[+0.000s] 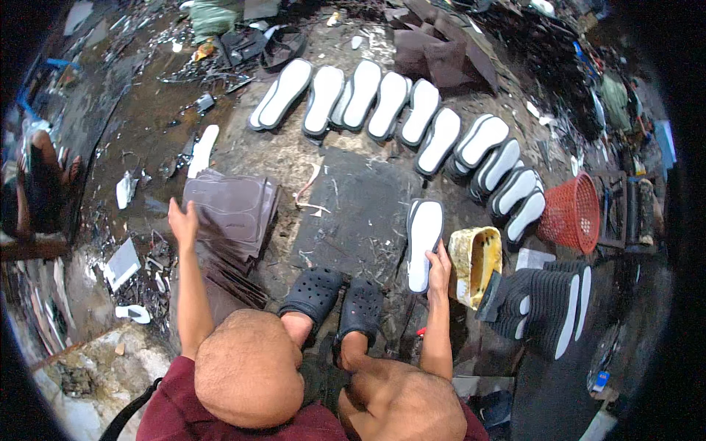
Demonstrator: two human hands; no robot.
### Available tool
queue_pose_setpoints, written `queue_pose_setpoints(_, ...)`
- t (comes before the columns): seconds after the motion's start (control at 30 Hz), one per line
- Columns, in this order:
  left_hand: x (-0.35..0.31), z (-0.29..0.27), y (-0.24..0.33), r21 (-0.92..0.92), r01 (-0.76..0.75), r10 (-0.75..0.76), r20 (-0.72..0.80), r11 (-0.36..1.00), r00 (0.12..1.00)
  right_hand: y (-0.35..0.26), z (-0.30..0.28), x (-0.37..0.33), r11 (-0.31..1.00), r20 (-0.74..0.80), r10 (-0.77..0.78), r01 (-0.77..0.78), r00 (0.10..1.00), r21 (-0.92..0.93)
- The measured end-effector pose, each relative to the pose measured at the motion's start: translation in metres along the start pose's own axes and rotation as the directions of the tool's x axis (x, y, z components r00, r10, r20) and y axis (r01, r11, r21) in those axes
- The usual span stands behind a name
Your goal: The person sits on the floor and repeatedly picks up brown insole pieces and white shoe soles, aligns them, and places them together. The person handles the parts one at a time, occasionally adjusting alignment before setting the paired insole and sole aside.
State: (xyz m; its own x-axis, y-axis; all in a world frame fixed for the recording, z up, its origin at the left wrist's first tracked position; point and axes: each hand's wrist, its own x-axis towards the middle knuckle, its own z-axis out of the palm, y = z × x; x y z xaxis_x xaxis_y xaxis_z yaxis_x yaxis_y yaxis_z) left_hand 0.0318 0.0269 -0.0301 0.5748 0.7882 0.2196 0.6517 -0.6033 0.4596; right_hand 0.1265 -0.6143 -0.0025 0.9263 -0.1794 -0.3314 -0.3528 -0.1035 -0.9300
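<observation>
My right hand (439, 270) grips the near end of a shoe sole (426, 239), white on top with a dark grey rim, just above the floor. To my left, my left hand (182, 219) has its fingers stretched out and apart, holding nothing I can see. It is beside a stack of brown sheets (228, 206) with sole outlines on the top one. A yellow-stained container (476, 257) stands just right of my right hand. Between my hands lies a dark flat board (353, 206), in front of my black clogs (312, 294).
Several white-topped soles (362, 95) lie in an arc beyond the board, curving right to a red basket (570, 214). Dark ribbed soles (540, 309) stand in a row at the right. Brown sheet material (441, 48) lies at the back. Scraps litter the floor around.
</observation>
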Motion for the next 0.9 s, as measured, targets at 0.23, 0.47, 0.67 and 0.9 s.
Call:
queue_pose_setpoints(0.23,-0.030,-0.006,0.047,0.206,0.126,-0.166,0.189,0.970,0.968,-0.006,-0.011,-0.065,0.583,-0.146,-0.508,0.214,0.849,-0.784)
queue_pose_setpoints(0.47,-0.003,0.018,0.005,0.189,0.043,-0.084,0.216,0.981,0.973,-0.026,0.034,-0.075,0.775,-0.022,-0.410,0.335,0.912,-0.536)
queue_pose_setpoints(0.67,0.005,0.016,0.025,0.083,0.283,-0.292,0.153,0.956,0.944,-0.036,0.050,-0.071,0.813,0.016,-0.387,0.350,0.922,-0.465)
queue_pose_setpoints(0.9,-0.014,0.012,0.032,0.267,-0.113,0.150,-0.120,0.957,0.981,-0.038,0.057,-0.070,0.784,0.068,-0.418,0.397,0.906,-0.476)
